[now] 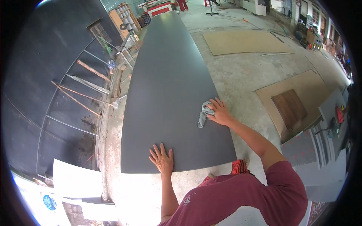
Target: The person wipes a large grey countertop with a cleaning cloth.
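Note:
A long dark grey panel [162, 79] stretches away in front of me. Near its right edge my right hand [220, 113] presses a crumpled grey cloth [204, 115] against the surface, fingers over part of it. One loose end of the cloth trails toward me. My left hand [162, 160] lies flat on the panel close to the near edge, fingers spread, with nothing in it.
To the right, a tan board [245, 42] lies on the concrete floor, and nearer is another board with a brown wooden piece [289, 107] on it. Metal frames and wooden poles [92, 70] lean along the dark left wall. Shelves [126, 17] stand far left.

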The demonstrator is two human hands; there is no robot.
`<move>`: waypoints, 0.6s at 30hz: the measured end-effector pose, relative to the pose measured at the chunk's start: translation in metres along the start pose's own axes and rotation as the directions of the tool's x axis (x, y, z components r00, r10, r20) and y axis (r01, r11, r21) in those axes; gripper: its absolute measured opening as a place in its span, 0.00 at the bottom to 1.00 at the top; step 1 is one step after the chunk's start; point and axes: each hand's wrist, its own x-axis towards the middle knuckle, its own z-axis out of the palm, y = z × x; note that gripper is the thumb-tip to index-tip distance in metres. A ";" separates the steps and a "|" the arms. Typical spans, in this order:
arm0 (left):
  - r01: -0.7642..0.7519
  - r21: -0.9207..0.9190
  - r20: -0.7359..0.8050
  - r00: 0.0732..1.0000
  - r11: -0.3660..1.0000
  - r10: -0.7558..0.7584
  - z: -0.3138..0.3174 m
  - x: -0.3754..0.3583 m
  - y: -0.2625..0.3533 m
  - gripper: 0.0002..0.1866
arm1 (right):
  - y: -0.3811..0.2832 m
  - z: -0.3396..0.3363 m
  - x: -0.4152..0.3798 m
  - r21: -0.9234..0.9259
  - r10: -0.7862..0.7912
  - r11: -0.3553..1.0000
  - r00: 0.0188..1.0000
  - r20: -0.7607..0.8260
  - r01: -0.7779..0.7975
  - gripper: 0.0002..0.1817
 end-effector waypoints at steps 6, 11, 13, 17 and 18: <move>0.125 0.055 -0.061 0.991 0.991 -0.121 0.026 0.024 0.035 0.32 | 0.040 0.017 0.044 0.011 -0.066 0.998 0.998 -0.008 0.066 0.27; 0.212 0.070 -0.094 0.974 0.975 -0.205 0.046 0.051 0.087 0.32 | 0.058 0.021 0.065 0.098 -0.074 0.993 0.997 0.007 0.073 0.26; 0.271 0.087 -0.103 0.959 0.959 -0.262 0.057 0.063 0.115 0.32 | 0.062 0.015 0.063 0.157 -0.104 0.982 0.995 -0.002 0.103 0.25; 0.316 0.072 -0.154 0.941 0.946 -0.303 0.076 0.068 0.175 0.31 | 0.064 0.004 0.042 0.318 -0.244 0.919 0.970 -0.008 0.233 0.24; 0.323 0.081 -0.160 0.938 0.943 -0.308 0.079 0.069 0.188 0.31 | 0.063 0.000 0.035 0.354 -0.270 0.900 0.963 -0.007 0.255 0.24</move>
